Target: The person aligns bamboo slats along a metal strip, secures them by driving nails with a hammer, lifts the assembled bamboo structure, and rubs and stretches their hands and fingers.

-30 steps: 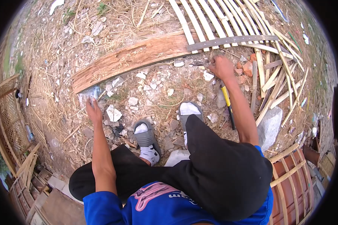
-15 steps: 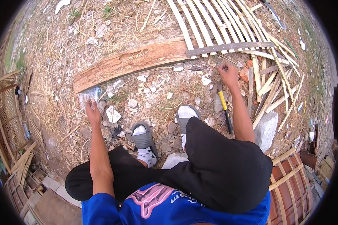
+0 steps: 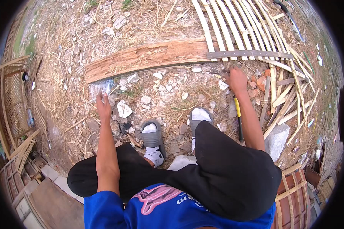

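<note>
My left hand (image 3: 104,106) is at the near edge of a crumpled clear plastic bag (image 3: 100,87), its fingers closed on the plastic. The bag lies against the left end of a rough wooden beam (image 3: 149,55). My right hand (image 3: 237,81) is closed low over the rubble, just in front of the slatted wooden frame (image 3: 233,32); whatever is in its fingers is hidden. A grey crosspiece (image 3: 250,54) joins the near ends of the slats, which rest partly on the beam. Below my right wrist lies a hammer (image 3: 239,118) with a yellow and black handle, its head partly covered.
Loose wooden strips (image 3: 290,99) lie in a pile at the right, near a large pale rock (image 3: 277,141) and broken red brick (image 3: 261,82). A saw (image 3: 292,21) lies at the far right. Stones and straw cover the ground around my sandals (image 3: 153,139).
The view has shifted, so the scene sits further right. My right hand has moved slightly left and nearer to me relative to the frame. My left hand stays at the plastic bag.
</note>
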`<act>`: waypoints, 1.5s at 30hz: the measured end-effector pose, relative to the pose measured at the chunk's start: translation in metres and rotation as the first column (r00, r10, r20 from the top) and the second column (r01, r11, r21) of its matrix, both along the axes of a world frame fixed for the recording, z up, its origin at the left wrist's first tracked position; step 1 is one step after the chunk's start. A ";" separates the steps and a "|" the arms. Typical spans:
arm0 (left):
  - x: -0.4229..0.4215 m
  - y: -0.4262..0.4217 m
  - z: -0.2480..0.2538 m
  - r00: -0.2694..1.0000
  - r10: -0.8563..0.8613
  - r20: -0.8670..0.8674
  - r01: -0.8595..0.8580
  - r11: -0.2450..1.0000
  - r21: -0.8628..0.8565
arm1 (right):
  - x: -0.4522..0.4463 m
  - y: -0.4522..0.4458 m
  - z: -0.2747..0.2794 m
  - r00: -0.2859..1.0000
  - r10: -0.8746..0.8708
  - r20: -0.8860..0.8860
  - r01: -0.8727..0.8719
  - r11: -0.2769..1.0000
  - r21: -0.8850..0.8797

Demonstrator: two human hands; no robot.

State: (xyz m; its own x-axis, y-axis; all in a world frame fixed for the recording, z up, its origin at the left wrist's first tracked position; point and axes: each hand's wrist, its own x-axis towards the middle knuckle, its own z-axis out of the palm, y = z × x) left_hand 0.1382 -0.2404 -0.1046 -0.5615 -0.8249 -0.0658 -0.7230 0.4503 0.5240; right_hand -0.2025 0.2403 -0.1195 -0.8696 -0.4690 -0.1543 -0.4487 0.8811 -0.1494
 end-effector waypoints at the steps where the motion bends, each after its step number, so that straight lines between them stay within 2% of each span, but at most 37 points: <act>1: 0.000 0.001 -0.001 1.000 0.001 -0.014 -0.001 1.000 0.001 | -0.002 0.002 0.000 1.000 -0.006 0.021 0.006 1.000 0.002; 5: 0.002 0.002 -0.002 1.000 -0.010 0.000 0.010 1.000 -0.010 | -0.011 -0.001 0.009 0.979 -0.068 0.191 0.060 0.997 0.047; 8: 0.004 0.000 -0.005 0.999 -0.002 -0.033 0.003 1.000 0.024 | -0.009 0.008 0.005 0.986 -0.021 0.168 0.033 0.997 -0.067; 14: 0.004 0.004 0.000 1.000 0.017 -0.007 -0.017 0.999 0.040 | -0.017 0.019 -0.004 0.955 -0.095 0.280 0.123 0.989 -0.084; 17: 0.004 0.004 0.002 1.000 0.002 -0.026 -0.001 0.999 0.035 | -0.014 0.018 0.000 0.944 -0.131 0.301 0.182 0.972 -0.147; 20: 0.004 0.005 0.001 0.999 -0.003 -0.032 0.003 1.000 0.014 | -0.011 0.017 0.000 0.965 -0.108 0.240 0.162 0.963 -0.216; 24: 0.005 0.002 -0.004 1.000 -0.014 -0.023 0.015 1.000 0.020 | -0.011 0.010 0.003 0.983 -0.073 0.167 0.084 0.995 -0.054; 27: -0.001 0.006 0.000 1.000 -0.011 -0.026 0.010 0.999 -0.048 | -0.021 0.000 0.010 0.961 -0.126 0.245 0.098 0.988 0.122; 28: -0.002 0.005 0.001 1.000 -0.014 -0.003 0.013 0.990 -0.143 | -0.023 0.000 0.009 0.969 -0.109 0.220 0.080 0.987 0.138; 29: -0.005 0.005 -0.001 0.998 0.011 -0.067 -0.022 0.984 -0.176 | -0.023 -0.001 0.006 0.977 -0.087 0.197 0.057 0.987 0.152; 31: -0.034 0.013 0.031 0.979 0.064 -0.195 -0.111 0.964 -0.240 | -0.026 -0.004 0.004 0.988 -0.038 0.147 0.015 0.988 0.154; 33: -0.082 0.025 0.092 0.896 0.047 -0.441 -0.156 0.964 -0.215 | -0.022 -0.004 0.003 0.995 0.012 0.096 -0.024 0.991 0.131; 34: -0.110 0.041 0.145 0.838 0.036 -0.545 -0.161 0.970 -0.183 | -0.020 -0.003 0.000 0.995 0.004 0.097 -0.015 0.993 0.114; 35: -0.134 0.057 0.193 0.691 -0.104 -0.715 -0.097 0.967 -0.234 | -0.020 0.001 -0.004 0.995 -0.009 0.094 -0.001 0.995 0.101; 36: -0.146 0.068 0.239 0.524 -0.317 -0.791 0.030 0.935 -0.354 | -0.018 0.003 -0.007 0.996 -0.024 0.091 0.016 0.996 0.088; 37: -0.148 0.064 0.284 0.355 -0.548 -0.757 0.215 0.836 -0.505 | -0.014 0.003 -0.008 0.995 -0.021 0.097 0.013 0.997 0.074; 38: -0.156 0.086 0.335 0.223 -0.670 -0.708 0.282 0.740 -0.611 | -0.013 0.003 -0.006 0.995 -0.016 0.095 0.010 0.998 0.061; 40: -0.151 0.106 0.393 -0.003 -0.838 -0.545 0.400 0.499 -0.769 | -0.013 0.003 -0.003 0.996 -0.009 0.091 0.004 0.999 0.053; 43: -0.135 0.127 0.430 -0.163 -0.903 -0.398 0.461 0.287 -0.840 | -0.010 0.001 0.018 0.999 -0.021 0.043 0.024 0.997 -0.075; 45: -0.125 0.135 0.438 -0.203 -0.908 -0.367 0.460 0.243 -0.854 | -0.007 0.010 0.021 0.998 -0.048 0.048 0.055 0.986 -0.159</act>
State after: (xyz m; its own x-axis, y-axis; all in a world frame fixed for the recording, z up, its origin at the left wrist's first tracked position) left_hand 0.0135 -0.1052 0.3338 -0.3224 0.3320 0.8865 0.8069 0.5861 0.0739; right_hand -0.2091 0.2499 -0.0985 -0.8871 -0.4459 -0.1193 -0.3936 0.8658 -0.3090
